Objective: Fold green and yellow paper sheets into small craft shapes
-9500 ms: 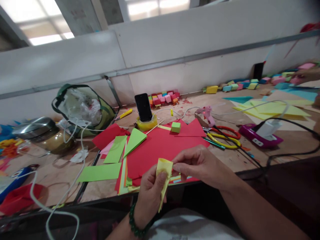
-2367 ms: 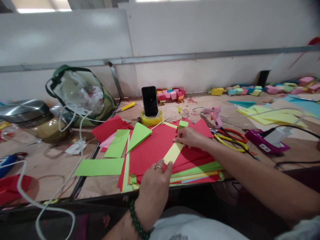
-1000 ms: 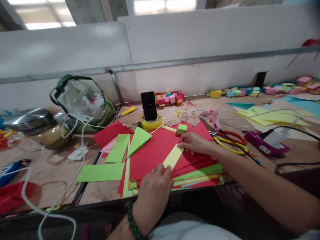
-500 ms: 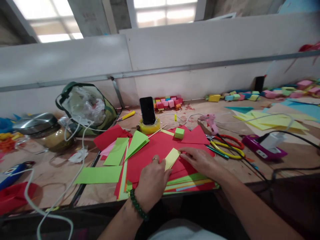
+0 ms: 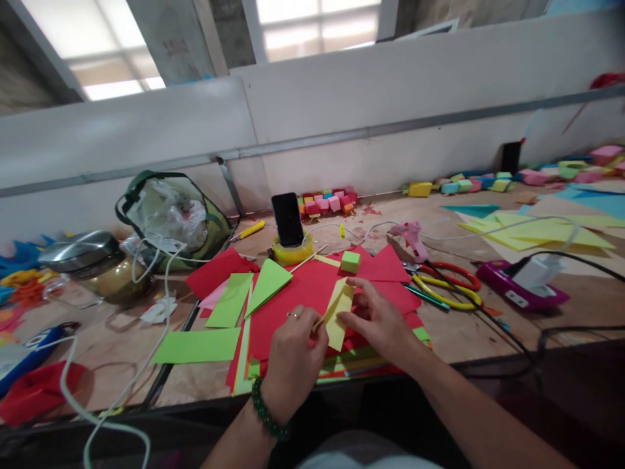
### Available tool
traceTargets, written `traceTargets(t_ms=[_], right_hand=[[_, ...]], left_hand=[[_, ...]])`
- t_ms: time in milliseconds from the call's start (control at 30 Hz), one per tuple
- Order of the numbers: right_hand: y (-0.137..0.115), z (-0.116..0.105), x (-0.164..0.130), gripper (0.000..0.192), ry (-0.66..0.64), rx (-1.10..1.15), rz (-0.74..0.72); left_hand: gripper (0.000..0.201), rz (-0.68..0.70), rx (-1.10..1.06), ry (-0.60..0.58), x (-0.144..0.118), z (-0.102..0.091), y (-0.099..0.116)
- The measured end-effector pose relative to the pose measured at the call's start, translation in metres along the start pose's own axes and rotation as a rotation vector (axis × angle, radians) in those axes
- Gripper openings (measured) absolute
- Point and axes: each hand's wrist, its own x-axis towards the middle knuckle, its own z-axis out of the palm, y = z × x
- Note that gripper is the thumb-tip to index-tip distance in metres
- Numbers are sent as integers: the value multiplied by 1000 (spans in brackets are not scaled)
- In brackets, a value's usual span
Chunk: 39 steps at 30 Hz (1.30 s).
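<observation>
Head view — both hands (image 5: 336, 332) pinching yellow paper (image 5: 338, 314)

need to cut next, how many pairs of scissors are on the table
2, lying crossed together right of the red paper: red-handled scissors behind, yellow-handled scissors in front. More could be hidden under the paper.

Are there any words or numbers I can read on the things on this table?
None can be read.
The phone screen is dark and blank.
The glue gun, the scissors and the yellow paper between the left hand and right hand show no readable print.
</observation>
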Motion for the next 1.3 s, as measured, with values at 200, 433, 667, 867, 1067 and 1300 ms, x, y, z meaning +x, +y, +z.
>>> traceTargets(t_ms=[200,433,667,867,1067,1300], right_hand=[[-18,2,-7,51,-92,-110,-253],[-22,9,-12,32,193,-548,-540],[-32,9,-17,47,19,-469,-248],[-28,-4,-11,54,-148,122,6],[-18,-22,-16,53,-34,-199,-305],[-19,-31,-28,69,-196,-452,-550]], left_hand=[[28,-239,-809,-191,2,-7,-4],[34,-404,-1143,-229,3,-7,-7],[29,-319,-1044,-167,1,-7,-5],[39,-437,-1255,-223,2,-12,-10],[42,-469,-1333,-213,1,-18,-11],[64,-415,-1321,-156,1,-20,-5]])
